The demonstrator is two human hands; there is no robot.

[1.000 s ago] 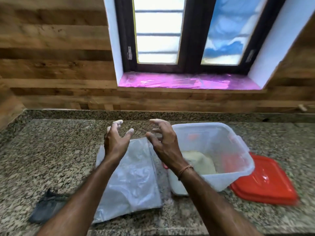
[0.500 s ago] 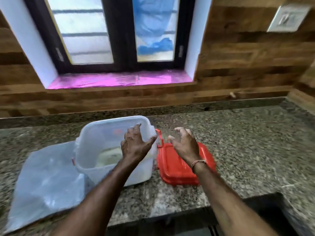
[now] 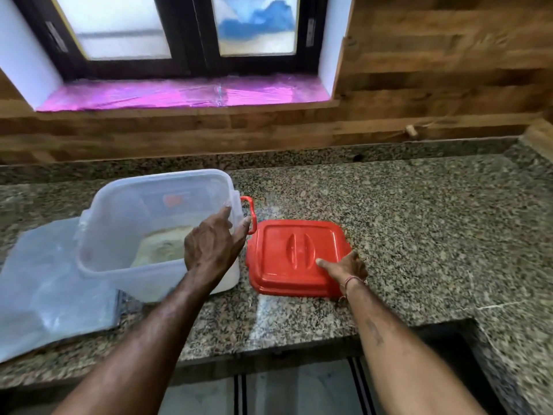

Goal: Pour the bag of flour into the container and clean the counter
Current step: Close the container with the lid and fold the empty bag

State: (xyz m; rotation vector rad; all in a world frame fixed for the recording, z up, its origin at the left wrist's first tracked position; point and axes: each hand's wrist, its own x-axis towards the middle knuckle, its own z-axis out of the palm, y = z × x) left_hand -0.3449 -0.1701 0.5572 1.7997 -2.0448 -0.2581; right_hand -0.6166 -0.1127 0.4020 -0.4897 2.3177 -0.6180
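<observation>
The limp, emptied clear plastic bag (image 3: 51,283) lies flat on the speckled granite surface (image 3: 404,235), set aside. Beside it, the clear square plastic container (image 3: 125,235) holds the flour; the left hand (image 3: 212,247) rests open against its rim, steadying it. The right hand (image 3: 347,269) pinches the flat red lid's (image 3: 294,259) corner, probably to cover it.

Soft daylight enters through the far window (image 3: 179,28). The granite counter (image 3: 389,235) shows pale glare. Edges bend and blur slightly.
</observation>
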